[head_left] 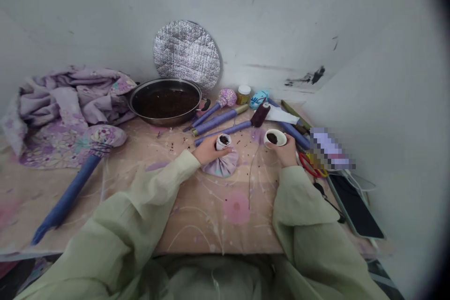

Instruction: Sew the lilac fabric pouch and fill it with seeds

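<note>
My left hand (208, 151) is wrapped round the neck of a lilac cloth pouch (222, 168), whose gathered lower part spreads on the table. Dark crumbly stuff (224, 139) shows in the pouch's round white-edged mouth. To the right, my right hand (286, 152) grips a small white cup (281, 139), tilted so that its inside faces me. More dark crumbs (272, 138) lie in the cup. The two hands are apart. Between them, a maroon thread spool (260, 115) lies farther back, and dark specks are scattered over the tablecloth.
A wide pan (165, 119) of dark material stands at the back, before a silvery round mat (186, 54). Flowered fabric (66, 103) and a purple-wrapped stick with a cloth head (75, 197) lie left. Scissors (309, 165) and a phone (355, 206) are at right.
</note>
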A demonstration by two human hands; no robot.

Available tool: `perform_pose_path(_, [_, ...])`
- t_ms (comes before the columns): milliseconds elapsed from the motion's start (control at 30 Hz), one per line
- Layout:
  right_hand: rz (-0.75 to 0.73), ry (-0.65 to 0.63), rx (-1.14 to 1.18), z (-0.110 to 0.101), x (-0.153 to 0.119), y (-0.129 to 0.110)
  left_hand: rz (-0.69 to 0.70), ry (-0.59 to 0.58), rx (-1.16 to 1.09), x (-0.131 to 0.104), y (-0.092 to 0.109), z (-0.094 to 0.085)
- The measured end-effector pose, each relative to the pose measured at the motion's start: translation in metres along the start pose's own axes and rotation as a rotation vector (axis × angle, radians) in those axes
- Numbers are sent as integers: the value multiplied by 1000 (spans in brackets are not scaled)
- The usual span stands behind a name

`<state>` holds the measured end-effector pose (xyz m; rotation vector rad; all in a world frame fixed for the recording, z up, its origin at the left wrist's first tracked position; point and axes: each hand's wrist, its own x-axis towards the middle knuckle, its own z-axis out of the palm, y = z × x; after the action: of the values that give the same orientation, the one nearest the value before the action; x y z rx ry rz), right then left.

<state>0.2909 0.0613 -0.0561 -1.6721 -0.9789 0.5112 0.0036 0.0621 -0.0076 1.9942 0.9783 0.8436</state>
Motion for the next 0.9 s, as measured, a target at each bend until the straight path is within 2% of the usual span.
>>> perform_pose_path(233, [-16,-31,-86,-5,-2,-4,-6,49,-14,-3,-9,8])
perform_pose_path(367, [-78,38,-171,-15,-18,-25,8,91,-59,-4,-21,15])
perform_pose_path(400, [-129,4,-182,-18,-28,-32,11,106,-79,-4,-24,16])
perform_pose_path(433, [-223,-91,-195,-21,-41,-41,10,120,-97,-4,-27,18])
perform_pose_path(533, [-519,-586,-261,-21,-91,-63,-22,151,-126,-4,-32,21])
perform_pose_path(600, [-608,-817,-353,-15,-126,-70,-39,161,-129,-5,-34,23])
perform_pose_path(633, [-627,-874,-427,-11,-142,-71,-36,166,-132,-5,-34,23])
perform_pose_path(733, [-655,-921,-540,3,-174,-64,7,186,-149,-7,-38,25])
perform_pose_path(900, [-661,-877,-602,11,-190,-52,71,249,-188,-8,-47,30])
